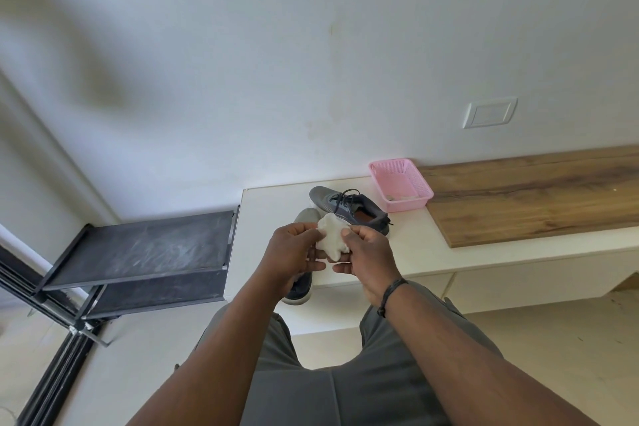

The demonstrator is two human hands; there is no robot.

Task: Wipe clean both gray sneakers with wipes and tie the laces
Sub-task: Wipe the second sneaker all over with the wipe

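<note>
Wipe [332,236] sits crumpled between left hand [294,252] and right hand [368,258], both pinching it above near sneaker [306,218].

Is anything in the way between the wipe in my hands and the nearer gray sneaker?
Nothing visible. Both hands, left hand and right hand, hold the wipe directly above the nearer sneaker.

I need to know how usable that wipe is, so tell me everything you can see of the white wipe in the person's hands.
The white wipe is a soft, crumpled wad, bunched rather than spread flat, and looks like thin cloth or paper. It shows no obvious dirt from this view. It is held in the air above the nearer gray sneaker, pinched on one side by the left hand and on the other by the right hand. It touches nothing else.
</note>
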